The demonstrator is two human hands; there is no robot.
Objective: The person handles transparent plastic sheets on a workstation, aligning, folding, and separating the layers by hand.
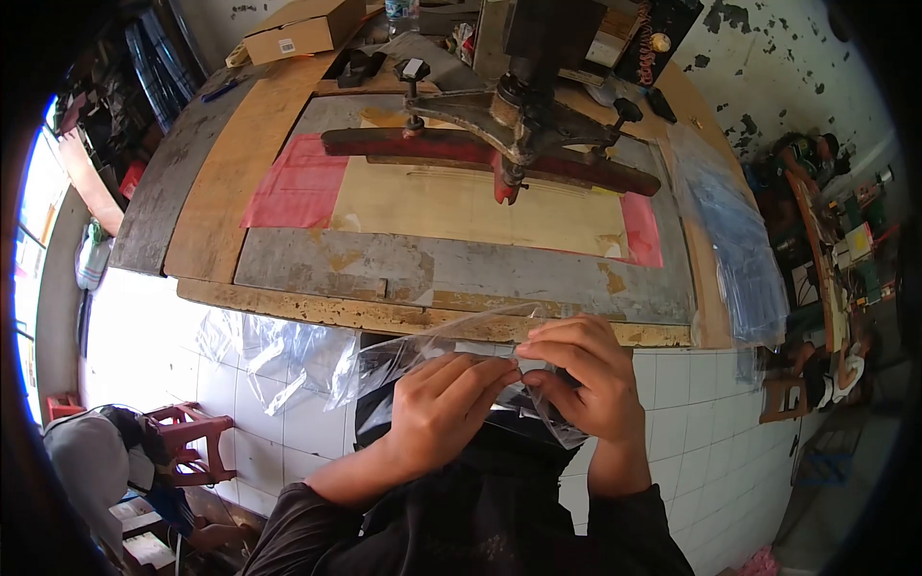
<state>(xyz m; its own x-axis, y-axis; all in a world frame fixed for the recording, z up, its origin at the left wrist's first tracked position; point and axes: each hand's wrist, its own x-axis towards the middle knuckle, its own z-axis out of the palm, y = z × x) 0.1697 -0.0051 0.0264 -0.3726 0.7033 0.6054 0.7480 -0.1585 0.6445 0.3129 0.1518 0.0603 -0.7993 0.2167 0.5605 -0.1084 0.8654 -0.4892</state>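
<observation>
Both hands are in front of my body, just below the near edge of the worktable. My left hand is closed, its fingertips pinching a clear plastic sheet. Close against it, my right hand grips the same thin plastic between thumb and fingers. Part of the sheet stretches up to the left, and another part hangs below my right hand. Whether it is one layer or a bag, I cannot tell.
A press head with a long red-edged bar stands over a yellow sheet with pink ends. Stacked clear plastic lies at the table's right. A cardboard box sits at the back left. Other people sit on both sides.
</observation>
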